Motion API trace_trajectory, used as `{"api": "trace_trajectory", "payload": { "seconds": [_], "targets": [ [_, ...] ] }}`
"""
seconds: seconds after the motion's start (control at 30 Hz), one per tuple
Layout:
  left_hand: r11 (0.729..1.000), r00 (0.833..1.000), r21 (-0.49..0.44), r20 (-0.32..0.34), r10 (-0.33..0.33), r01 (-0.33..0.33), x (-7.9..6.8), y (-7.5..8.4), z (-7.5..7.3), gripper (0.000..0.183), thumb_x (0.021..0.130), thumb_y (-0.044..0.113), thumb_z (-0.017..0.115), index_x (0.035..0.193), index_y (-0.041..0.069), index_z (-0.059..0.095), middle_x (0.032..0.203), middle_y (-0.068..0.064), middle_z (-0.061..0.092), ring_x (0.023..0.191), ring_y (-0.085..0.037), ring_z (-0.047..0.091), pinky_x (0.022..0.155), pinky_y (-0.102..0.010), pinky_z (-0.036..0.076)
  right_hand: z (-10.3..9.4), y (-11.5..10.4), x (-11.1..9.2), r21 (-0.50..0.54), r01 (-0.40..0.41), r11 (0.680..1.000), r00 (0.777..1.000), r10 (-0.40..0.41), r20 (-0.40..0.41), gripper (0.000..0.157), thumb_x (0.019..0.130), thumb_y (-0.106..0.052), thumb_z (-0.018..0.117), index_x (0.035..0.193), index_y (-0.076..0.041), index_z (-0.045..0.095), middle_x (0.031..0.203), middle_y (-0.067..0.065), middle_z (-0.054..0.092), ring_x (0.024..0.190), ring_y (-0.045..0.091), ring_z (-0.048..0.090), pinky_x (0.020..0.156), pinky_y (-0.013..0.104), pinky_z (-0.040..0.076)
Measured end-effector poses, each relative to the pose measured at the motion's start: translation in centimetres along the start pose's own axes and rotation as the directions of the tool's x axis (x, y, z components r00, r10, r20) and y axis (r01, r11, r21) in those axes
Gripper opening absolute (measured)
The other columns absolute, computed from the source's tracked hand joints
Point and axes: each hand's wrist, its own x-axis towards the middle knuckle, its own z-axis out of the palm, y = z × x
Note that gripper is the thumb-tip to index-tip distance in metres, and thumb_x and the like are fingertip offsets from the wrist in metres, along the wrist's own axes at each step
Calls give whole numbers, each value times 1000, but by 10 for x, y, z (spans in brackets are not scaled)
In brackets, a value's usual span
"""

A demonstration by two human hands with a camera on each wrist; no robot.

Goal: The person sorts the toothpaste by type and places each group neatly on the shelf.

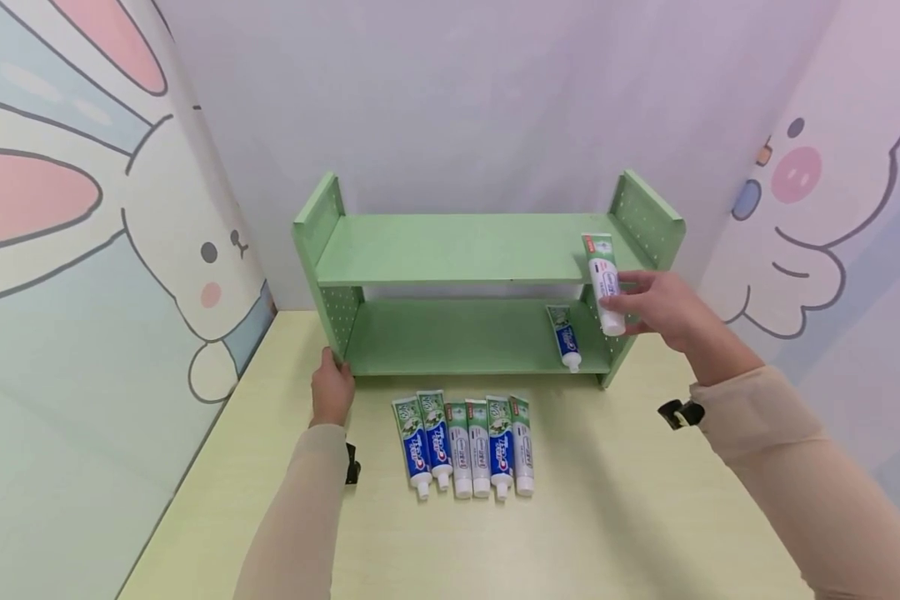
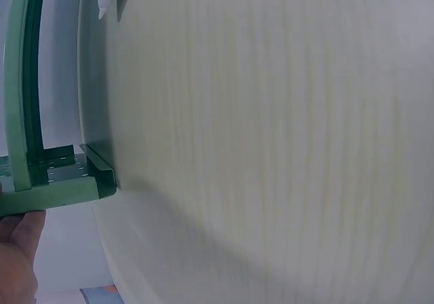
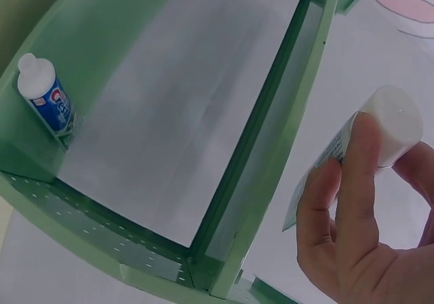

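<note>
In the head view my right hand (image 1: 663, 308) grips a white and green toothpaste tube (image 1: 604, 279) near its cap, in front of the right end of the green shelf's upper board. The right wrist view shows fingers and thumb around the white cap end of that tube (image 3: 393, 124). My left hand (image 1: 333, 388) is at the lower left side panel of the green shelf (image 1: 450, 250). In the left wrist view its fingers (image 2: 28, 233) touch the panel edge; the rest of their grip is hidden. A blue Crest toothpaste tube (image 1: 564, 337) lies at the right on the lower board.
Several toothpaste tubes (image 1: 461, 450), some blue and some white, lie side by side on the pale wooden table (image 1: 570, 533) before the shelf. Cartoon-printed walls (image 1: 120, 350) stand left and right. Black clips (image 1: 681, 414) sit at both sleeves.
</note>
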Motion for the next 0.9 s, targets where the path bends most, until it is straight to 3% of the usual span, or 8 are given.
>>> {"api": "trace_trajectory", "payload": {
  "seconds": [0.47, 0.9],
  "targets": [
    [1000, 1000, -7, 5, -22, 22, -2, 0, 1, 33, 102, 7, 46, 133, -2, 38, 126, -32, 53, 117, -43, 53, 91, -53, 46, -10, -11, 28, 12, -18, 1000, 998, 19, -58, 67, 97, -12, 61, 148, 10, 24, 125, 28, 43, 69, 7, 63, 71, 30, 55],
    [1000, 1000, 14, -13, -12, 12, 1, -1, 3, 30, 102, 6, 47, 130, -3, 39, 124, -32, 55, 115, -43, 55, 87, -53, 47, -17, -13, 48, 55, -5, 998, 996, 10, -92, 63, 97, -9, 61, 146, 12, 28, 123, 25, 45, 71, 6, 61, 74, 31, 55]
  ]
}}
